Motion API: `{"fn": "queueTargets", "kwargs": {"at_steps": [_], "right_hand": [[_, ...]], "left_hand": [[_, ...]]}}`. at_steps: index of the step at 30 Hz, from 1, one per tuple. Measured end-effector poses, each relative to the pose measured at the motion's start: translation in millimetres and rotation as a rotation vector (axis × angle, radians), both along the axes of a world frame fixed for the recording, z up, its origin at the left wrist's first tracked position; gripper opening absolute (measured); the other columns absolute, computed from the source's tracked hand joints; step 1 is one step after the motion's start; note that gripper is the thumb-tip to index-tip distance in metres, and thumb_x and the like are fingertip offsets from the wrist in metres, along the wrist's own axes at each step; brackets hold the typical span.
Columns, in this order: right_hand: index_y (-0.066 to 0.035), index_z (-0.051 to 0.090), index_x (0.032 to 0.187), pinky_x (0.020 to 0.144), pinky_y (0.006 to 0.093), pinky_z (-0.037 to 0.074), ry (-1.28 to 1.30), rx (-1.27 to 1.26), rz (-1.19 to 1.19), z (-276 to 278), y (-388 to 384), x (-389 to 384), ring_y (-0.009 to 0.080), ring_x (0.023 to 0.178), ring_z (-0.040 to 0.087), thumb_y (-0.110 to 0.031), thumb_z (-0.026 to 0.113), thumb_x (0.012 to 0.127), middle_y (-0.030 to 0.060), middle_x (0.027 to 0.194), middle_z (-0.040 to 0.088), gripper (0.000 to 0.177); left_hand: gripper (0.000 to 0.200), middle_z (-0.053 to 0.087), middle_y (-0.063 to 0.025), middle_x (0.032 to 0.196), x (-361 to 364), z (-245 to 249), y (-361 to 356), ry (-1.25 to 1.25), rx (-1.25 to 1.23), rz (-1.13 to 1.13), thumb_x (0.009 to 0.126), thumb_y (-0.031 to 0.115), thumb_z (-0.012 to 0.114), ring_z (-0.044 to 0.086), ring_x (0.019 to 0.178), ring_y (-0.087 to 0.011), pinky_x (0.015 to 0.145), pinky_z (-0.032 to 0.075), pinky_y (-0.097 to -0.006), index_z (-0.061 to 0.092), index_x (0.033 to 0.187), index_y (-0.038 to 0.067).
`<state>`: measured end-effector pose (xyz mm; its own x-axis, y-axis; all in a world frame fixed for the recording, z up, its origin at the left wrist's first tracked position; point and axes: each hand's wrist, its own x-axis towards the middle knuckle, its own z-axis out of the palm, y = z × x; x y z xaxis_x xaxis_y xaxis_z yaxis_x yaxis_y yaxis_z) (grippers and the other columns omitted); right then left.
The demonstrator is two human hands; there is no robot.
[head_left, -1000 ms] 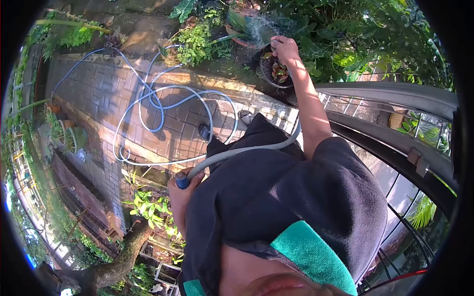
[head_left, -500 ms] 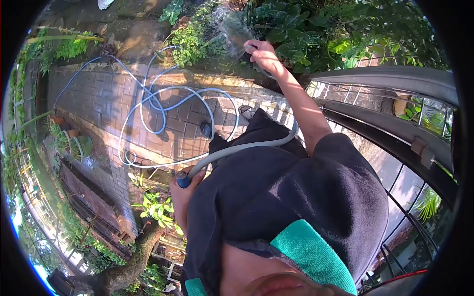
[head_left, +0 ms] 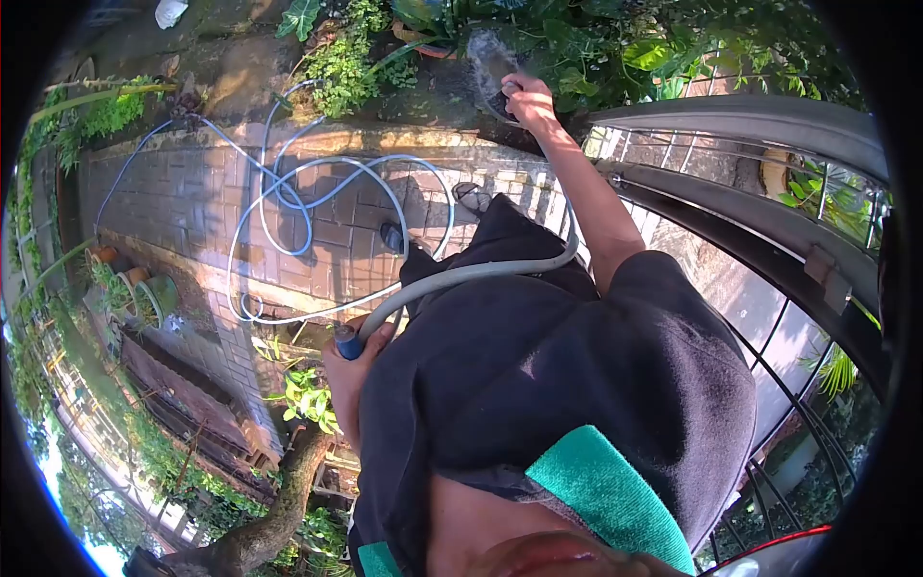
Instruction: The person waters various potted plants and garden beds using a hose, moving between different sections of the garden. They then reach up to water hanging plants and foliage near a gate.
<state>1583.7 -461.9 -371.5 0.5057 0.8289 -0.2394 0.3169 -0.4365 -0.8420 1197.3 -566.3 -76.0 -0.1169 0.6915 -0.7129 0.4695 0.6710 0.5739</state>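
Observation:
My right hand reaches forward over the plants at the path's edge, its fingers closed round the end of a hose. A spray of water comes out just ahead of it, blurring the tip. At my left side, my left hand grips the grey hose beside a blue fitting. That thick hose runs across the front of my body and curves up toward my right arm. A thinner light-blue hose lies in loose loops on the paving; where it joins the other is hidden.
Wet brick paving lies under my sandalled feet. Leafy plants and a planter rim stand ahead. A metal railing runs along my right. Potted plants and a tree trunk are on the left.
My right hand has moved slightly rightward, and the water spray has shifted right with it. The view has shifted a little, bringing a planter rim into sight. My left hand keeps its grip.

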Motion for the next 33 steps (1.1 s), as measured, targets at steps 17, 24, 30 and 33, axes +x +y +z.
{"fn": "queueTargets", "kwargs": {"at_steps": [17,24,30,33], "right_hand": [[-0.009,0.066,0.100,0.045,0.0268,0.041,-0.140,0.246,-0.735,14.2,-24.3,100.5,0.0128,0.049,0.054,-0.015,0.059,0.086,0.0070,0.067,0.063,0.017],[-0.011,0.063,0.101,0.034,0.0240,0.029,0.560,-0.151,-0.681,16.1,-36.1,85.0,0.0088,0.043,0.045,-0.015,0.061,0.089,0.0108,0.066,0.061,0.013],[-0.010,0.061,0.103,0.036,0.0205,0.029,0.754,-0.154,-0.512,7.1,-55.9,58.4,0.0066,0.045,0.043,-0.016,0.061,0.090,0.0088,0.070,0.059,0.015],[-0.013,0.062,0.104,0.035,0.0214,0.029,0.598,-0.042,-0.608,19.5,-54.5,56.3,0.0062,0.045,0.043,-0.019,0.060,0.090,0.0052,0.067,0.059,0.016]], "left_hand": [[0.024,0.062,-0.0027,0.071,16.9,9.0,20.0,0.009,0.035,-0.140,0.077,0.012,0.075,0.054,0.064,-0.0099,0.063,0.044,-0.0267,0.068,0.094,-0.002],[0.030,0.060,-0.0007,0.072,22.4,16.1,26.8,-0.069,0.076,-0.088,0.077,0.012,0.078,0.050,0.061,-0.0055,0.054,0.037,-0.0201,0.066,0.100,-0.005],[0.030,0.060,0.0001,0.071,21.5,13.8,25.4,-0.040,0.060,-0.062,0.077,0.012,0.078,0.048,0.059,-0.0052,0.053,0.036,-0.0204,0.067,0.099,-0.004],[0.023,0.056,-0.0005,0.065,26.0,15.3,25.5,-0.052,0.102,-0.082,0.078,0.011,0.073,0.047,0.058,-0.0079,0.053,0.035,-0.0244,0.068,0.095,-0.003]]}}
